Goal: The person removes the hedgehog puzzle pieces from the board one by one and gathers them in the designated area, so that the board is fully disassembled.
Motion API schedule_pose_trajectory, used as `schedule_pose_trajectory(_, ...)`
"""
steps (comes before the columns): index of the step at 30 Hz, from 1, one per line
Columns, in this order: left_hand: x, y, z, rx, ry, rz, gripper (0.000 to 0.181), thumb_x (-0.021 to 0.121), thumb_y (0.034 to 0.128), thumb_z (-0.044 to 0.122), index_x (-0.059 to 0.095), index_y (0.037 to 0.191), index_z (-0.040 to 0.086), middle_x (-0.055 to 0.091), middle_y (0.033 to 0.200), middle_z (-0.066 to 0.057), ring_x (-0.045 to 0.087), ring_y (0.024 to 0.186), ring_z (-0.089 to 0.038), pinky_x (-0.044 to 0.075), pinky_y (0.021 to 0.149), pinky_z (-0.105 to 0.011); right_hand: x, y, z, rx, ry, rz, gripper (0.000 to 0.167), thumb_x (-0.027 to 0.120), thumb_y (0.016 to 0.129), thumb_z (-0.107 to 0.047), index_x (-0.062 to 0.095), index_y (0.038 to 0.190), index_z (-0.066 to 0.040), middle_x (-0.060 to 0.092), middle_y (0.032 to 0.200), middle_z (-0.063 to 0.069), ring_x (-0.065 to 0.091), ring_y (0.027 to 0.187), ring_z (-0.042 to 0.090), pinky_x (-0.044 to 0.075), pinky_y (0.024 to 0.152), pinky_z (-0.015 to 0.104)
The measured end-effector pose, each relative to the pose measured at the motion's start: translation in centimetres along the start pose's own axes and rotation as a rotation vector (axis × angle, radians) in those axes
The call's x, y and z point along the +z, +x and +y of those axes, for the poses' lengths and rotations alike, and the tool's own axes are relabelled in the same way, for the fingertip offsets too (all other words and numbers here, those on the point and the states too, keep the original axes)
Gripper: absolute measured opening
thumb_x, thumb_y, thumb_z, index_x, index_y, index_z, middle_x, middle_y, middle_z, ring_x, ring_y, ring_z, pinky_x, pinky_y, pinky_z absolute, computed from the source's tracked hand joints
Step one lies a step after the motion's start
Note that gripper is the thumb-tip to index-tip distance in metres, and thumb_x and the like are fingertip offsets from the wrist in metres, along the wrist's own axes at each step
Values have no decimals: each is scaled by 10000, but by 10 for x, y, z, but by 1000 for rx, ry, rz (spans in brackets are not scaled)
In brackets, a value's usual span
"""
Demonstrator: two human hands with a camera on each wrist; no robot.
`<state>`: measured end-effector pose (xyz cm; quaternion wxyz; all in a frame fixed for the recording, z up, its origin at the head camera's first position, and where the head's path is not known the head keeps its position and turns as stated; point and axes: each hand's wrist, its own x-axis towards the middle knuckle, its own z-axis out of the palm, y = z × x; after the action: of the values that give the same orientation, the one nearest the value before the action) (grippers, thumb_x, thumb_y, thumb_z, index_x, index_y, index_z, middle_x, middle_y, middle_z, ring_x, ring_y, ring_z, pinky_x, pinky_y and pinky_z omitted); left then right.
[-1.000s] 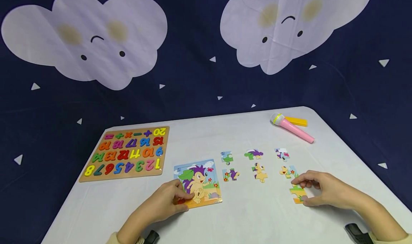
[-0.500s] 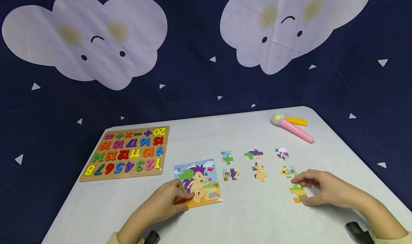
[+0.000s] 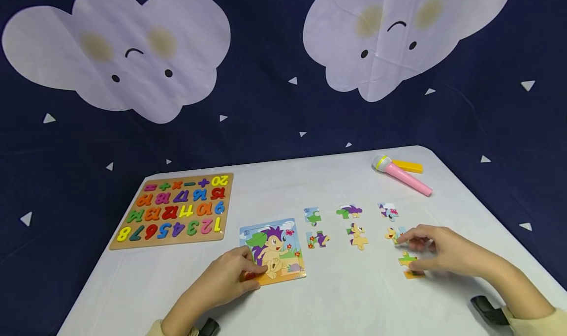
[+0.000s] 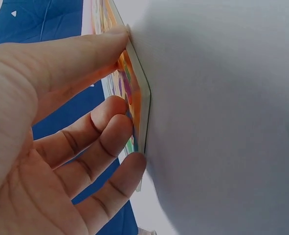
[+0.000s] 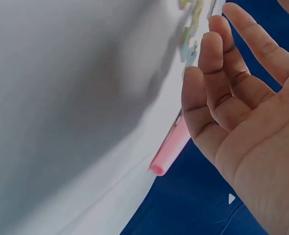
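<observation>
My left hand (image 3: 230, 273) grips the near left corner of a square picture puzzle (image 3: 281, 255) showing a purple-haired hedgehog. In the left wrist view, the thumb and fingers lie along different edges of the puzzle (image 4: 143, 103), which rests on the table. Over to the right, my right hand (image 3: 447, 251) hovers with loosely bent fingers and holds nothing. Below its fingers lies a green-and-orange jigsaw piece (image 3: 413, 272), partly hidden by the thumb. A piece with a yellow creature (image 3: 391, 234) is partly covered by the index fingertip.
Several loose jigsaw pieces lie in rows, among them a hedgehog body piece (image 3: 358, 236) and a purple-and-green piece (image 3: 350, 211). A wooden number board (image 3: 174, 210) sits at left. At the back right are a pink toy microphone (image 3: 405, 176) and a yellow block (image 3: 409, 167).
My right hand has let go of the green-and-orange piece and lifted slightly, shifting a little up and left. The left hand and the puzzle have stayed in place.
</observation>
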<state>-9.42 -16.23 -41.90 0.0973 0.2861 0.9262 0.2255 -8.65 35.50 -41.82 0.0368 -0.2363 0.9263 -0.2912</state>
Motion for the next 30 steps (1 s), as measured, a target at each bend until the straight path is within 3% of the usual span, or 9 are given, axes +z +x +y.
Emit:
schedule_pose_trajectory(7,2,-2,2,36,79,57,273,905,881,256,862,1150,236,586,960,100,468,811,-31,418,646,-189,-1,20,-13,-75,24,-8,368,906,877,-261,756,1203,-176,654,934,-132,597,873,41,504,738,231)
schedule_pose_trajectory(13,3,-6,0,12,151,95,322,931,850,291,853,1160,247,650,1089,90,552,967,-56,576,845,-314,3,43,-33,-60,39,-68,388,859,931,-313,741,1261,-148,662,982,-102,612,904,71,546,787,257)
schedule_pose_trajectory(19,1,-11,-3,-37,134,86,397,941,835,296,830,1213,241,683,1201,60,620,1112,-122,612,991,-445,11,64,-54,-53,49,-111,435,824,958,-363,721,1315,-136,684,1022,-79,626,949,93,549,798,269)
schedule_pose_trajectory(30,0,-14,-7,-46,110,56,337,921,861,284,841,1188,273,681,1174,91,591,1108,-96,617,981,-415,40,105,-88,-105,106,-220,449,816,963,-300,705,1355,-112,707,1082,-5,638,1011,174,593,844,312)
